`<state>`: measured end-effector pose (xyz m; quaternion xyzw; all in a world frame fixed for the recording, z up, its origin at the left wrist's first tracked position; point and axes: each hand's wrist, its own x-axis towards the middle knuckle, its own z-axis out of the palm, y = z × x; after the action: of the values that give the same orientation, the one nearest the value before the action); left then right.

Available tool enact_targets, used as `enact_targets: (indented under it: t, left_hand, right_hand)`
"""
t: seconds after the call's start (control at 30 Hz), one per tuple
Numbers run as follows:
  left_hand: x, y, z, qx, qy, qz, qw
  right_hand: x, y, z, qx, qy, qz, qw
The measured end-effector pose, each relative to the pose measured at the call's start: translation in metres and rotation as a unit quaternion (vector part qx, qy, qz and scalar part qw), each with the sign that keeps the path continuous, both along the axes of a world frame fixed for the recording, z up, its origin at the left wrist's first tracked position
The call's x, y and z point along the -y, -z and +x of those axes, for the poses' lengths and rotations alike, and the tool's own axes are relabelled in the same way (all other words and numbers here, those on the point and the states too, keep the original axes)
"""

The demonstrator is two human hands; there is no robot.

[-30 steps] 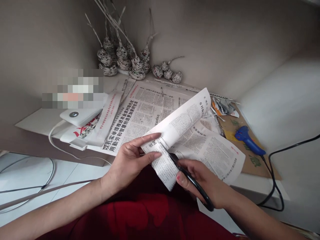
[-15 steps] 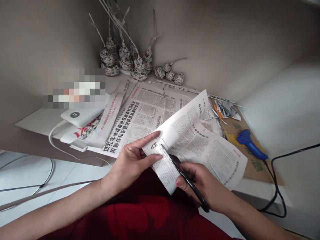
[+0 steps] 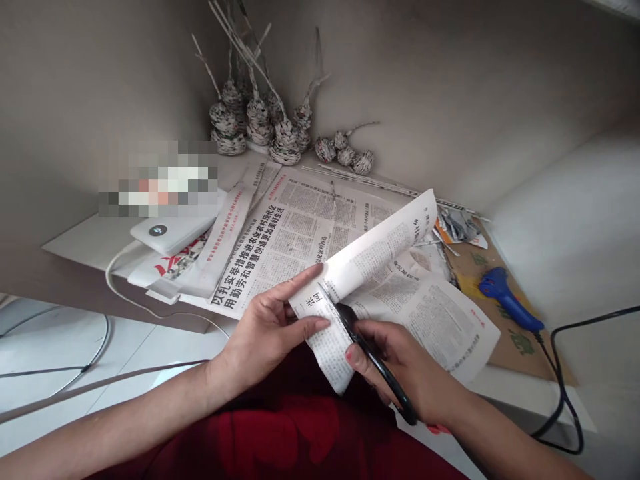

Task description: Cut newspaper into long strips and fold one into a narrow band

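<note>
While the left hand [image 3: 270, 320] pinches the newspaper sheet [image 3: 377, 250] by the table [image 3: 75, 241], the right hand [image 3: 403, 370], closed round black scissors [image 3: 384, 373], cuts it (how deep is hard to tell); further cutting calls for tautness.

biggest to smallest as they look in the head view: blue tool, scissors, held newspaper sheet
1. Held newspaper sheet: clearly largest
2. Scissors: second, though the right hand covers part
3. Blue tool: smallest, but lying farther from the camera, so true size is unsure
</note>
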<state>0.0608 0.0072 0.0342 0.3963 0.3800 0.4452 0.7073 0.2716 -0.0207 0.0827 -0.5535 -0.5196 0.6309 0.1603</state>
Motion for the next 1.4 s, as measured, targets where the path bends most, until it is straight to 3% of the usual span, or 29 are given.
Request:
enact_targets:
  t: [0.4, 0.63, 1.07, 1.4]
  left_hand:
    - [0.000, 0.002, 0.003, 0.035, -0.008, -0.005, 0.999]
    - [0.003, 0.010, 0.006, 0.046, -0.084, 0.060, 0.994]
    - [0.002, 0.011, 0.001, 0.012, -0.028, 0.029, 0.999]
    - [-0.001, 0.007, -0.001, -0.010, -0.060, 0.043, 0.997]
  right_hand:
    - [0.001, 0.006, 0.001, -0.001, 0.011, 0.019, 1.000]
    - [0.000, 0.010, 0.001, 0.019, 0.011, 0.037, 0.999]
    - [-0.006, 0.008, -0.009, 0.038, 0.006, 0.052, 0.998]
    - [-0.014, 0.012, -0.012, 0.023, -0.008, 0.060, 0.998]
